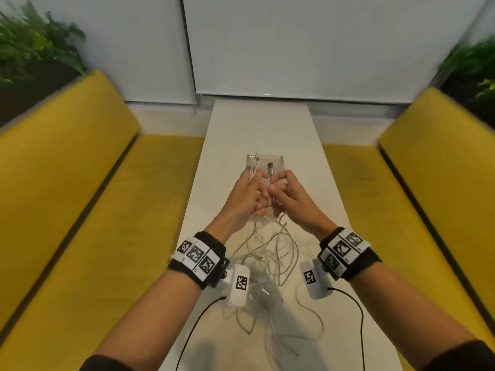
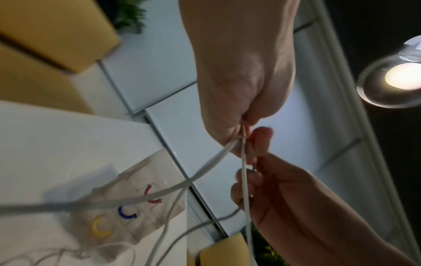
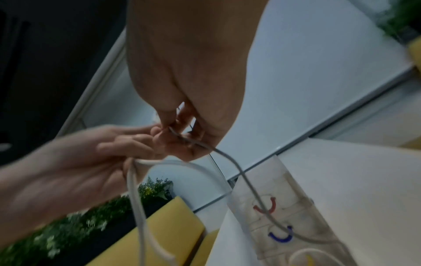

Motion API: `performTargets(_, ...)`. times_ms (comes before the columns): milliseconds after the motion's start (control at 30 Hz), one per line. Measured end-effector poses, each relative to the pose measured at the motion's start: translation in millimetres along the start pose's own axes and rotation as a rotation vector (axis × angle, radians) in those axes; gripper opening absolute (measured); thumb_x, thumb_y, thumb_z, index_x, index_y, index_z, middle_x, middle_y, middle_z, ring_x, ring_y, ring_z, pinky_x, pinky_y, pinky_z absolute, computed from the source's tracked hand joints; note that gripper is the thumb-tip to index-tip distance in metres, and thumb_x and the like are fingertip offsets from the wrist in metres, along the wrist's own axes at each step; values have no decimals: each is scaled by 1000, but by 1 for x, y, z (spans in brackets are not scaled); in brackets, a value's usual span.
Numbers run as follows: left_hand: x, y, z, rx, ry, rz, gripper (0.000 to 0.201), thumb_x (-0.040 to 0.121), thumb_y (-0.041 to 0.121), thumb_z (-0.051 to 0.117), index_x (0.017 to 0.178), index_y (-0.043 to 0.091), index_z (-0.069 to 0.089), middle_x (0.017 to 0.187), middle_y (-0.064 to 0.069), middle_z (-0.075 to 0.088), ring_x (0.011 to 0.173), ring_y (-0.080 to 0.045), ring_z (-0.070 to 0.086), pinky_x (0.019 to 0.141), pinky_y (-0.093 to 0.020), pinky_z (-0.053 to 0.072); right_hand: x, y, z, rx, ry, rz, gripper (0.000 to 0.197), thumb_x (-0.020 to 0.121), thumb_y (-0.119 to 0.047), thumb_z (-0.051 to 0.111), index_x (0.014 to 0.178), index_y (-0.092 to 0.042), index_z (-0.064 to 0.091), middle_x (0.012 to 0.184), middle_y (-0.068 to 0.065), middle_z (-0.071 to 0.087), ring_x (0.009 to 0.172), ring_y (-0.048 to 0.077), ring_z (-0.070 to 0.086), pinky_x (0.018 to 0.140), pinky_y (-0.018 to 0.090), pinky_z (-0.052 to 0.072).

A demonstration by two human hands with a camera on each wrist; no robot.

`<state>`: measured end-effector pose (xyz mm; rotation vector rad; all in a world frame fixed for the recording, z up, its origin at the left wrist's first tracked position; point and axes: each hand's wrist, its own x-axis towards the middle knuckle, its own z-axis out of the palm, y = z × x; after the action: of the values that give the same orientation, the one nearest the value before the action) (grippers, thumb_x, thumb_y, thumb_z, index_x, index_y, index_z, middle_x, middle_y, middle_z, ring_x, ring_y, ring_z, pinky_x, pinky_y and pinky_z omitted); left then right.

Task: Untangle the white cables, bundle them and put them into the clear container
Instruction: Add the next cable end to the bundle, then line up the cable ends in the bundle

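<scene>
I have both hands raised over the middle of the tabletop [image 1: 281, 124], close together, so the plug ends stand clear of the knot. My left hand [image 1: 242, 199] has its fingers curled round two cable ends, one USB plug [image 1: 252, 156] sticking up; my right hand [image 1: 293, 199] pinches a third end below its metal connector [image 1: 270, 167]. The rest of the white cables [image 1: 270, 253] hang down to a loose tangle on the near tabletop (lifting lets the weight pull the loops apart, I judge). The clear container [image 1: 278, 160] waits just beyond my hands, holding coloured clips [image 2: 127, 212].
</scene>
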<state>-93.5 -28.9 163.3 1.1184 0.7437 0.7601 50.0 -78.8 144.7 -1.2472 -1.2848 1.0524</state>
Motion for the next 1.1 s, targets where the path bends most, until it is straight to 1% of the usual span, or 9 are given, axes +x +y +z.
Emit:
performTargets(133, -11, 12, 6, 1, -21, 28, 20, 104, 41, 46, 106, 21, 44, 57, 4, 35, 41, -8, 28, 39, -22, 19, -9, -18, 7, -63, 37, -61, 12, 102, -15, 50, 111, -8, 45, 73, 12, 64, 47, 18, 44, 43, 27, 31)
performTargets(267, -16, 14, 7, 129, -10, 80, 25, 103, 30, 53, 103, 5, 54, 61, -8, 45, 45, -12, 35, 42, -24, 25, -10, -32, 11, -205, 74, -139, 6, 100, -10, 51, 105, -8, 47, 73, 18, 68, 48, 13, 52, 45, 18, 35)
performTargets(433, -22, 23, 5, 173, 105, 189, 30, 107, 30, 41, 87, 12, 55, 67, -2, 56, 55, -13, 51, 50, -23, 41, -15, -40, 13, -81, -26, -81, 22, 99, -19, 56, 107, -9, 38, 67, 12, 59, 48, 10, 47, 46, 17, 36)
performTargets(533, -21, 49, 1, -138, 192, 288, 30, 108, 28, 36, 84, 15, 47, 61, -1, 46, 54, -14, 49, 66, -34, 51, -22, -28, 8, -196, -108, -64, 21, 102, -28, 47, 92, -10, 50, 62, -3, 41, 52, 9, 34, 51, 20, 31)
performTargets(633, -26, 91, -21, -429, 200, 358, 24, 108, 33, 37, 90, 18, 44, 60, 3, 31, 44, -9, 29, 43, -24, 39, -35, -8, -6, -352, -96, -19, 50, 103, -42, 40, 80, 1, 54, 65, -5, 41, 58, 6, 34, 57, 24, 30)
performTargets(733, -31, 107, -31, -49, 128, 455, 12, 100, 31, 57, 106, 24, 49, 68, 6, 34, 49, -7, 24, 42, -23, 19, -41, -5, -13, -382, -70, 8, 45, 106, -34, 35, 83, 1, 51, 63, -16, 41, 56, 0, 34, 57, 20, 30)
performTargets(800, -36, 96, -22, 407, 6, 462, 14, 93, 29, 68, 101, 26, 56, 70, 9, 44, 50, -6, 37, 43, -23, 34, -38, -17, -9, -400, -75, -23, 41, 107, -29, 34, 84, 1, 50, 65, -14, 42, 56, 1, 36, 56, 21, 32)
performTargets(900, -37, 69, -7, 905, -127, 373, 14, 91, 41, 68, 96, 29, 66, 79, 13, 66, 71, -9, 64, 70, -33, 56, -31, -42, -3, -350, -137, -36, 35, 106, -23, 35, 89, 3, 51, 63, -14, 44, 55, 3, 37, 54, 23, 32)
performTargets(1100, -27, 60, -16, 797, 38, 370, 45, 89, 44, 70, 53, 20, 56, 46, 13, 44, 44, -3, 34, 49, -22, 28, -38, -63, -7, -218, -198, -20, 22, 104, -21, 42, 90, -9, 52, 65, -11, 41, 57, 8, 32, 52, 19, 30)
